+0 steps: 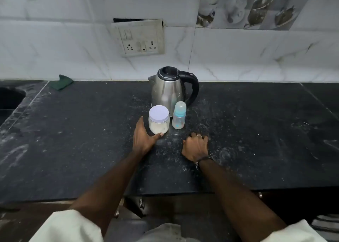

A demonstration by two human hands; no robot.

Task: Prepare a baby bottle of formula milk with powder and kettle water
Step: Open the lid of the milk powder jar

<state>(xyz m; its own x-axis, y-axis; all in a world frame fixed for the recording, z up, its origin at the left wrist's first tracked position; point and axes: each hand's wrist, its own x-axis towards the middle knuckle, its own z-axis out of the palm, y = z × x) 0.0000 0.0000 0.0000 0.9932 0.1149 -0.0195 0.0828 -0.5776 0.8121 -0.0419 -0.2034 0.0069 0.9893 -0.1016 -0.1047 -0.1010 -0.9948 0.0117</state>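
Left hand point(143, 138): open, palm turned toward the jar, fingers spread along the jar's left side, thumb tip touching its lower front edge. Not closed around it; the jar stands on the counter.

Right hand point(196, 146): knuckles up, fingers curled under, resting on the counter in a loose fist. Holds nothing visible. Silver ring on one finger, dark band at the wrist. It sits just right of the jar and in front of the bottle, touching neither.

Small clear plastic jar with a pale lilac screw lid point(158, 119): upright, lid on, filled partway with whitish powder.

Clear baby bottle with a light blue collar and translucent dome cap point(179, 115): upright, cap on, just right of the jar, a narrow gap between them. Looks empty, though the wall is cloudy.

Stainless steel electric kettle with black lid and black handle point(171, 87): directly behind jar and bottle, lid down, spout to the left, handle to the right. No base or cord can be made out.

Dark speckled stone countertop point(256, 141): dusted with pale powdery smears, thickest around the hands.

Folded dark green cloth point(62, 82): far left, against the wall. Dark sink basin point(10, 98) at the left edge.

Grimy white switch-and-socket plate point(140, 38): on the white marbled wall tiles above the kettle, nothing plugged in.

Pale rolled sleeves at both elbows.
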